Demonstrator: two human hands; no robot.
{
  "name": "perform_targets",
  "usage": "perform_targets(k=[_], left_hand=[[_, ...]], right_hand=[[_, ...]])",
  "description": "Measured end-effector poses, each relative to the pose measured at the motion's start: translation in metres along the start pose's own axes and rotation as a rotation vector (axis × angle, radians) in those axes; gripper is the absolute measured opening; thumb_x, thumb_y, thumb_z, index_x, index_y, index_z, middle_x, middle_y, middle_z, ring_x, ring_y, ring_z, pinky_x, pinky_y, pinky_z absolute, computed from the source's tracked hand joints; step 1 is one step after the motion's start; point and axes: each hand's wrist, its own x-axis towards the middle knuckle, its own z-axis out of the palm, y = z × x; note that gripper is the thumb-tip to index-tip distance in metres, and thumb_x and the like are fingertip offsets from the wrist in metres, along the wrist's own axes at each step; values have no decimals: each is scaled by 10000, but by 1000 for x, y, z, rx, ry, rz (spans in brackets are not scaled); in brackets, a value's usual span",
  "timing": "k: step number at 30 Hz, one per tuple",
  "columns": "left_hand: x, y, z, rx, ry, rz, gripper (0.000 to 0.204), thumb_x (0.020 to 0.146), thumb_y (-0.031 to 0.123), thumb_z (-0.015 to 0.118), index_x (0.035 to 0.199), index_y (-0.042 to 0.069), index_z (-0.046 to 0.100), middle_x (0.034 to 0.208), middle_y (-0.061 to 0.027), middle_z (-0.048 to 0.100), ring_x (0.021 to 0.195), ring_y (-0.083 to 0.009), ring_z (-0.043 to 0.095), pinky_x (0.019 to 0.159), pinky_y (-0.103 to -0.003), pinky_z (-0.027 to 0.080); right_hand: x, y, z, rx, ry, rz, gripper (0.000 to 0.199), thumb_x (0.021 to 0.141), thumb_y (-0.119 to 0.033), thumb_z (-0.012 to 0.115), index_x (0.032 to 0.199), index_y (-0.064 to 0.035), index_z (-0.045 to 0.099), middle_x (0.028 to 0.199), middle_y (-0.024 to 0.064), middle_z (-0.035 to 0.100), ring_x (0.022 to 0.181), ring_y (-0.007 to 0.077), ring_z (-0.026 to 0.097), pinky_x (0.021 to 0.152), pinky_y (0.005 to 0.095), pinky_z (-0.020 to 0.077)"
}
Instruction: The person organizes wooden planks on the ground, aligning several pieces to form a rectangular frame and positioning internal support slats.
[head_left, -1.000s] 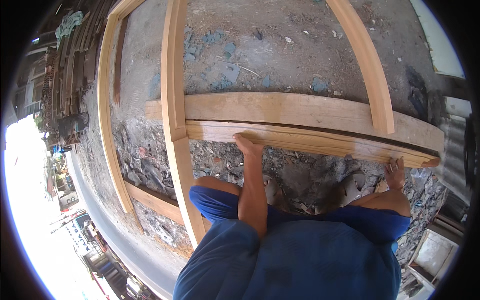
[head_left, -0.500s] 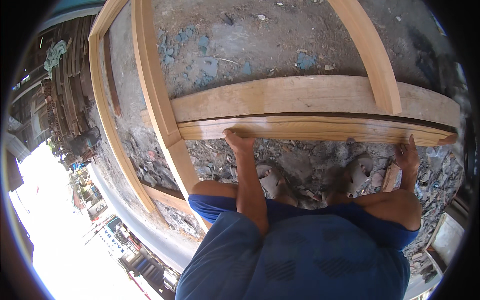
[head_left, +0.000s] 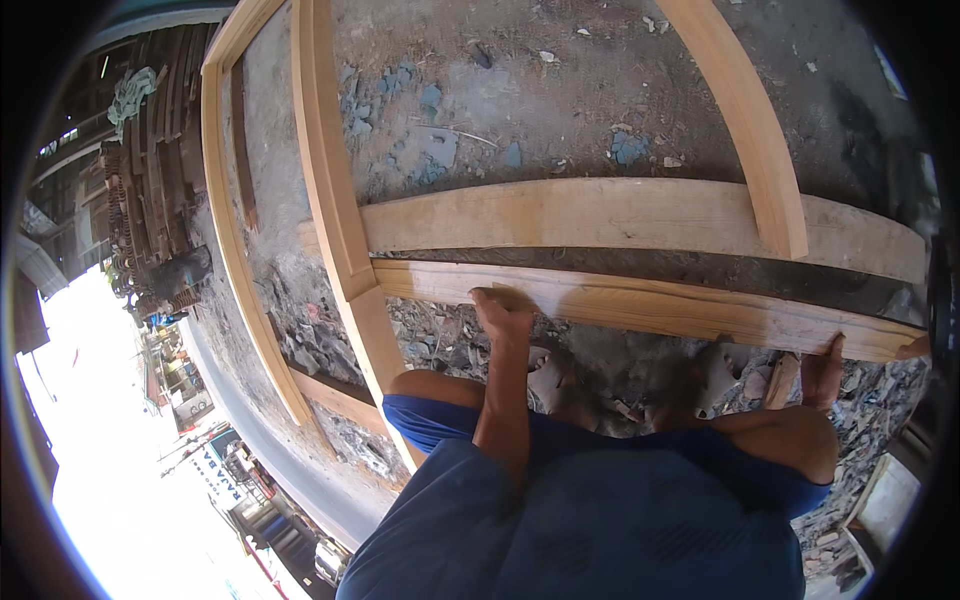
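Bare left hand [head_left: 505, 320] and bare right hand [head_left: 824, 375] pinch a long, tan, dark-grained wooden plank [head_left: 650, 308], its long axis left to right, right end slanting nearer; its near edge lies under the thumbs, other fingers mostly hidden. Beyond: a broad, pale wooden board [head_left: 610, 215].

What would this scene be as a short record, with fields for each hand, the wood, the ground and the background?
Left hand: holds the near plank, thumb on top
Right hand: at the plank's near edge, fingers hidden
Wood: far plank beyond the near plank, with a gap between; long beam to the left, another beam overlapping the far plank
Ground: rubble nearby, blue flakes farther off
Background: pale green cloth, upper left
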Motion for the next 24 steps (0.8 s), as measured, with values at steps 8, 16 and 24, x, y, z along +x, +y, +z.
perform_targets(k=[8,16,24], left_hand=[[-15,-1,19,-148,-38,-28,581,967,481,333,1377,76,402,1346,-142,474,1244,-337,472,1055,-513,382],[-67,15,37,-397,-195,-240,550,932,546,417,1338,179,470,1332,-69,503,1225,-296,477,1039,-520,372],[-32,13,8,-333,98,-289,497,926,522,439,1189,110,525,1182,-80,567,1069,-250,544,947,-457,442]], right_hand=[[-35,-4,90,26,296,-229,441,1052,-285,396,1396,-10,413,1411,100,483,1279,233,452,1117,405,321],[-46,-26,101,-75,576,-335,580,1012,-462,420,1418,-48,402,1412,118,469,1270,304,454,1049,508,384],[-56,-18,145,3,412,-407,561,1006,-414,478,1373,7,432,1316,123,524,1180,267,510,999,409,435]])
